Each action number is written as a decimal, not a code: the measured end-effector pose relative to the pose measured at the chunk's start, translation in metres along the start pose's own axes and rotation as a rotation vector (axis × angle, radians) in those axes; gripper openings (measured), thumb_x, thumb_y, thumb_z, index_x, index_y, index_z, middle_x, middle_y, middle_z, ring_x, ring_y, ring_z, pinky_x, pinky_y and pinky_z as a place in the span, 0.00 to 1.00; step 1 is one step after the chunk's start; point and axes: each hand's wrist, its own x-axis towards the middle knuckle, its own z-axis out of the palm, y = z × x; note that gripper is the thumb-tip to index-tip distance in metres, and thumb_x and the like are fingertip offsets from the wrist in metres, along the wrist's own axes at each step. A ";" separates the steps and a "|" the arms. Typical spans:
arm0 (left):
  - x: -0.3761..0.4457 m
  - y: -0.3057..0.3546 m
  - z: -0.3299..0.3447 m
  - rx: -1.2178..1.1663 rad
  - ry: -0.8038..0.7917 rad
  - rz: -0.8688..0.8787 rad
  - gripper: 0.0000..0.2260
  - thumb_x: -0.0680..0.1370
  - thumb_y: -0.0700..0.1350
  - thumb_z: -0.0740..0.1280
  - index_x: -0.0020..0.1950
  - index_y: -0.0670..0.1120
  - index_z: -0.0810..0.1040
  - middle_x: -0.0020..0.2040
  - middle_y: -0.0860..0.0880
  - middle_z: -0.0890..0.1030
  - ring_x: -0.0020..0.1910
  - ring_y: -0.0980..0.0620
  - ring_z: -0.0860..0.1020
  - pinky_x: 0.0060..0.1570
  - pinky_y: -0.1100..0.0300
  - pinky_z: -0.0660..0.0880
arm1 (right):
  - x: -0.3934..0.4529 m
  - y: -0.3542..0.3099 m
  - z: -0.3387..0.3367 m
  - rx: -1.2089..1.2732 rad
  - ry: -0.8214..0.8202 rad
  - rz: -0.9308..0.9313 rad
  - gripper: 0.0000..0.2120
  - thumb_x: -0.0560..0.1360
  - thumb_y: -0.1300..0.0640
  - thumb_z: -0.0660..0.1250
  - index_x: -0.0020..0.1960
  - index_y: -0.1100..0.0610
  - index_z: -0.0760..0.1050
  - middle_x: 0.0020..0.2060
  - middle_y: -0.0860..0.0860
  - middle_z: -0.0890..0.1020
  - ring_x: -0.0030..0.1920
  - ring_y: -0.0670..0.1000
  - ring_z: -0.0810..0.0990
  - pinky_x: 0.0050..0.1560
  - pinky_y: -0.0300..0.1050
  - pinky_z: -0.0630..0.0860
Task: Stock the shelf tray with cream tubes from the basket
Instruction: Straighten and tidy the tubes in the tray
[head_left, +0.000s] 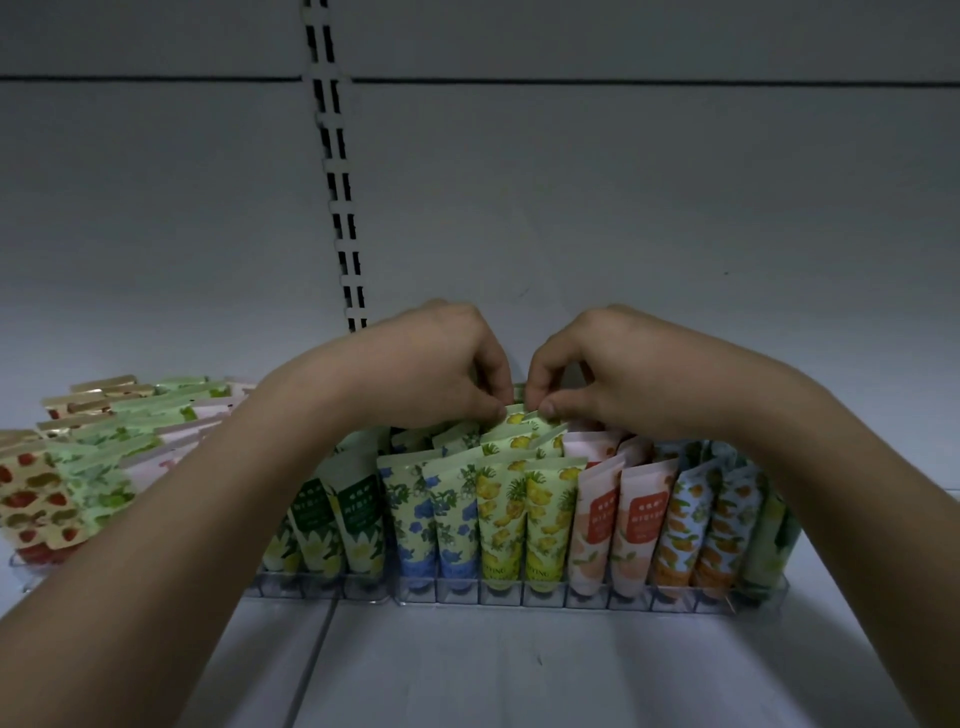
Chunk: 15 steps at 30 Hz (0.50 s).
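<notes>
- The crimped top of a yellow-flowered cream tube (521, 415) was pinched by the left hand (447, 358) and the right hand (597, 364).
- It was held upright at the far end of its row in the clear shelf tray (587, 597).

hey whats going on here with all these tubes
A person is stocking a clear shelf tray with cream tubes. Both hands reach to the back of the yellow-patterned rows: the left hand and the right hand pinch the top edge of a yellow-patterned tube with their fingers. The front rows already stand full of blue, yellow, peach and orange tubes. A second batch of tubes sits to the left. No basket is in view.
</notes>
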 end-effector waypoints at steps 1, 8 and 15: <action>0.000 -0.001 -0.001 -0.013 -0.007 0.003 0.02 0.72 0.52 0.73 0.40 0.56 0.83 0.37 0.61 0.82 0.36 0.69 0.76 0.33 0.70 0.66 | 0.000 0.000 0.000 0.003 -0.006 -0.001 0.04 0.75 0.55 0.71 0.46 0.47 0.83 0.41 0.41 0.83 0.35 0.28 0.75 0.35 0.22 0.67; 0.000 0.000 -0.002 -0.075 0.046 -0.021 0.02 0.73 0.52 0.72 0.42 0.57 0.84 0.35 0.65 0.81 0.35 0.71 0.76 0.30 0.77 0.67 | 0.000 0.002 -0.003 0.008 0.064 0.042 0.03 0.75 0.53 0.70 0.47 0.46 0.82 0.43 0.40 0.83 0.36 0.30 0.76 0.34 0.27 0.69; 0.004 0.001 0.005 -0.002 0.181 -0.110 0.07 0.75 0.49 0.70 0.51 0.55 0.84 0.47 0.61 0.83 0.44 0.61 0.80 0.50 0.56 0.79 | 0.001 0.001 0.005 -0.091 0.109 0.125 0.06 0.76 0.54 0.68 0.50 0.46 0.81 0.45 0.42 0.83 0.44 0.43 0.80 0.50 0.48 0.79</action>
